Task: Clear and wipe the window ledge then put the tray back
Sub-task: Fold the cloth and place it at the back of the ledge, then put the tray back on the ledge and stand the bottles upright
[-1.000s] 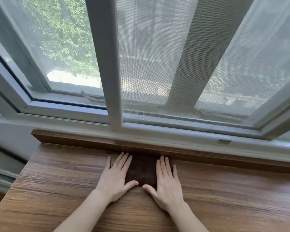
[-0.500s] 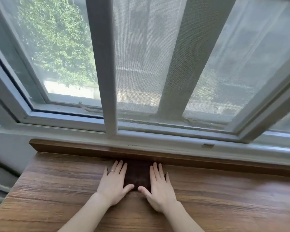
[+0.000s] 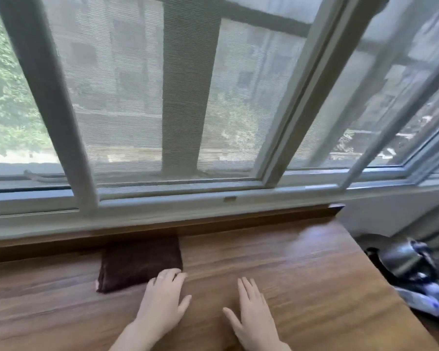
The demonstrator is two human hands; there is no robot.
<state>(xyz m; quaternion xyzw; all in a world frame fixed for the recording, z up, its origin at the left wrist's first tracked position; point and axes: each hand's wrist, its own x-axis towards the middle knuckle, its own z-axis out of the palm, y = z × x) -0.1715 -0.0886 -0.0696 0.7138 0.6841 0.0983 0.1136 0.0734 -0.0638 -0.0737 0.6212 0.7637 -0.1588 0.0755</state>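
Observation:
A folded dark brown cloth [image 3: 140, 262] lies flat on the wooden window ledge [image 3: 276, 264], pushed against the raised strip below the window frame. My left hand [image 3: 162, 305] rests palm down just in front of the cloth, its fingertips touching the cloth's near right corner. To its right, my right hand [image 3: 251, 315] lies flat on the bare wood, fingers apart, holding nothing. No tray is in view.
The window frame and mesh screen [image 3: 137, 102] rise directly behind the ledge. The ledge's right end stops near a grey and black object with blue-white parts [image 3: 413, 272], blurred, lower at the right. A white wall [image 3: 380, 211] stands beyond it.
Both hands have slid back and right off the cloth, where they lay flat on it before. The view has swung right, so the cloth now sits to the left.

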